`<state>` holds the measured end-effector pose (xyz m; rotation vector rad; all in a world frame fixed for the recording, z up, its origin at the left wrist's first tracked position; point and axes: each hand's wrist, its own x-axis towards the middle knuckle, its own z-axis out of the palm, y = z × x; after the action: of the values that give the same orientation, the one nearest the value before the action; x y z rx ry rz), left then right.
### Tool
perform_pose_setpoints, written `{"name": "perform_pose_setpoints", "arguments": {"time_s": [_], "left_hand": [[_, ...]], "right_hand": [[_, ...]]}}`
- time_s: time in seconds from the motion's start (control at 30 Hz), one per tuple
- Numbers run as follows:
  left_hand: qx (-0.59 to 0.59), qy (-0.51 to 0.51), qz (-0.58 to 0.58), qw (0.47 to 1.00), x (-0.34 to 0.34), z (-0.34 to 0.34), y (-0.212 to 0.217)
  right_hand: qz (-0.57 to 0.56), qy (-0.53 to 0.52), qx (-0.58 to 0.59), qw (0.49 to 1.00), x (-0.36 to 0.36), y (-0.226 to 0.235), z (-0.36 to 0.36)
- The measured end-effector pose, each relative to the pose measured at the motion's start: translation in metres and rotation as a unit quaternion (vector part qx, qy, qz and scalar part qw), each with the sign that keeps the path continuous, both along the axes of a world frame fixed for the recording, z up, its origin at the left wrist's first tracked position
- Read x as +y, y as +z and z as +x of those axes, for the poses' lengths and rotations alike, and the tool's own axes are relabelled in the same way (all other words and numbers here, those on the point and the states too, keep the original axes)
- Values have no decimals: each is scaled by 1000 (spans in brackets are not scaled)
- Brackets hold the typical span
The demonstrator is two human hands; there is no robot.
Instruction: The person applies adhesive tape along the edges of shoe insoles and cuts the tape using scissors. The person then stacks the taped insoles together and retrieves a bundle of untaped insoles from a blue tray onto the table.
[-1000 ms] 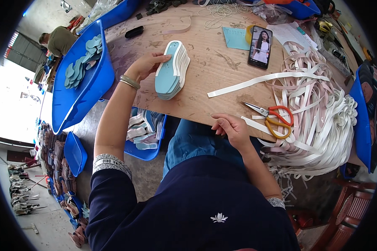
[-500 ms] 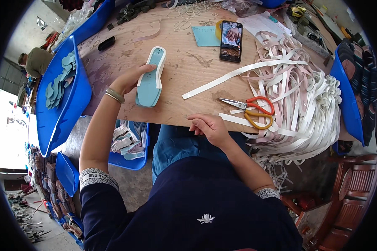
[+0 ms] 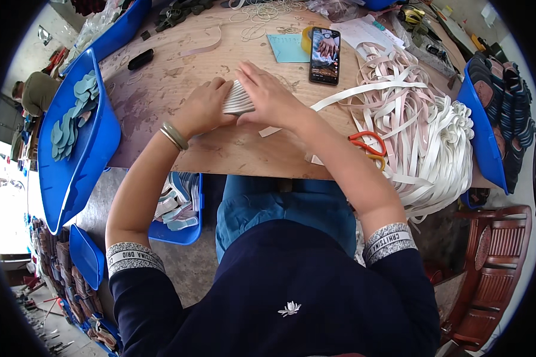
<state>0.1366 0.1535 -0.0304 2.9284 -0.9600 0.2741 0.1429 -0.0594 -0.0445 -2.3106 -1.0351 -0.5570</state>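
My left hand (image 3: 205,108) and my right hand (image 3: 271,99) close in from both sides on a stack of insoles (image 3: 238,100) above the wooden table. The stack is tipped so that its white layered edges show between my palms; its blue faces are hidden. To the right lies a white strip (image 3: 345,95), partly behind my right forearm. The scissors (image 3: 369,141) with red and yellow handles show only in part beside that forearm. A large heap of white and pale pink strips (image 3: 423,140) spreads over the table's right side.
A phone (image 3: 324,56) rests beside a light blue card (image 3: 289,47) and a yellow tape roll (image 3: 306,40). Blue bins stand left (image 3: 104,143), right (image 3: 479,113) and under the table (image 3: 181,235). A wooden chair (image 3: 500,262) is at lower right. Another person (image 3: 40,92) is far left.
My right hand has moved up and left from the table's front edge to the insoles. The stack, flat in my left hand before, is now tipped up between both hands.
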Motion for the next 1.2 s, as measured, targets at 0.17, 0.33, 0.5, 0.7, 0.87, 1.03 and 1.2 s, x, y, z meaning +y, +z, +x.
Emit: {"name": "perform_pose_setpoints", "arguments": {"time_s": [0.17,0.33,0.5,0.7,0.87,1.03,1.2], "left_hand": [[-89,-8,-22,996,0,2,-16],[-56,37,-5,998,-1,-9,-14],[-47,122,-32,991,15,-33,-7],[21,168,-349,922,49,-54,-34],[44,202,-580,788,30,-56,-55],[56,215,-630,744,21,-56,-50],[62,227,-687,687,15,-56,-45]], "right_hand": [[-129,72,49,988,22,-16,42],[-97,99,111,984,28,-21,36],[-105,78,183,974,27,-15,33],[-14,82,129,988,22,-23,30],[209,68,255,942,26,-52,36],[311,7,358,880,36,-41,24],[340,-56,414,843,40,-42,26]]}}
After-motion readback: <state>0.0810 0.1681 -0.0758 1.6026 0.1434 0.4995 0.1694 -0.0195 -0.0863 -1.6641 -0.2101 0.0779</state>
